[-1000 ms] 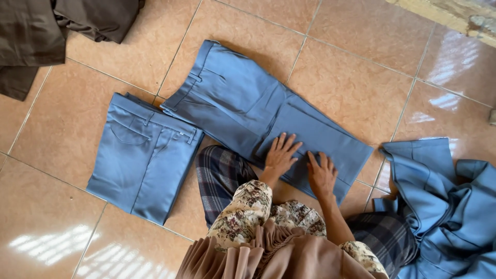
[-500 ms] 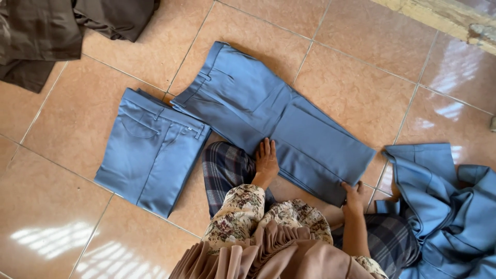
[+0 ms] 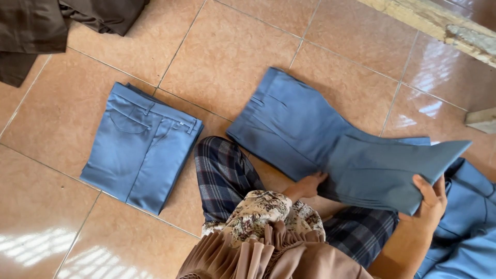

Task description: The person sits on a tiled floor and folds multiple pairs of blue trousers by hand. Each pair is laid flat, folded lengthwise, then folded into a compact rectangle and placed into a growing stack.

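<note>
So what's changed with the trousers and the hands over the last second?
The right hand slid from the middle of the flat trousers to the leg ends, took a grip and is lifting them over toward the waist. The left hand shifted to the trousers' near edge at the fold line and presses there. The folded pair, the blue pile and the dark clothes lie as before.

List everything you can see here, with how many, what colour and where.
trousers being folded: 1, blue, floor centre, leg end lifted
folded trousers: 1, blue, floor left
heap of blue garments: count unclear, right edge
dark brown clothes: count unclear, top left
floor tiles: orange-tan, glossy
wooden board: 1, top right
left hand: under the trousers' lower edge
right hand: gripping the lifted leg end
</note>
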